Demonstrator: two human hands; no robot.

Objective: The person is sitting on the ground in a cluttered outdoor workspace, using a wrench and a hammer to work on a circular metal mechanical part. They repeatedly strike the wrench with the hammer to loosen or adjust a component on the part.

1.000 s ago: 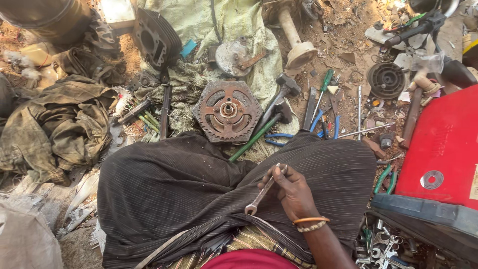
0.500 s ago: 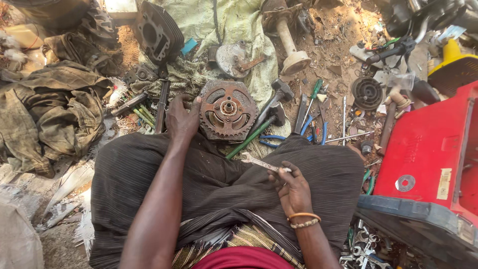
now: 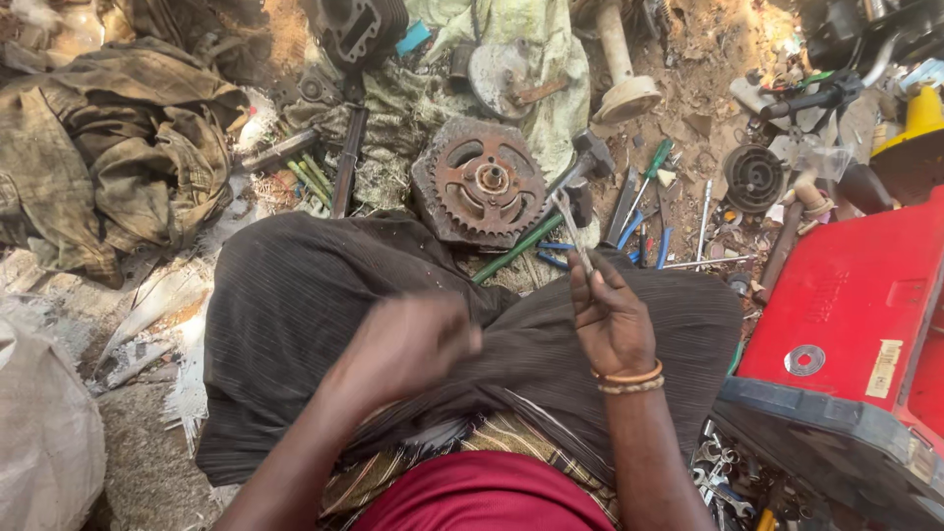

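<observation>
My right hand (image 3: 610, 320) is raised over my lap and grips a slim metal wrench (image 3: 570, 228) that points up and away toward a rusty round sprocket hub (image 3: 484, 184) on the ground in front of my knees. My left hand (image 3: 408, 344) is blurred above my dark skirt-covered lap (image 3: 295, 315), fingers curled; nothing shows in it. A bracelet circles my right wrist.
Screwdrivers, pliers and a hammer (image 3: 590, 162) lie scattered right of the hub. A red box (image 3: 846, 324) stands at right, with loose wrenches (image 3: 723, 477) below it. Dirty cloth (image 3: 118, 138) heaps at left, an engine part (image 3: 354, 29) at top, a white sack (image 3: 39, 433) lower left.
My left hand left the sprocket hub and pulled back to my lap. My right hand lifted the wrench from flat to pointing upward.
</observation>
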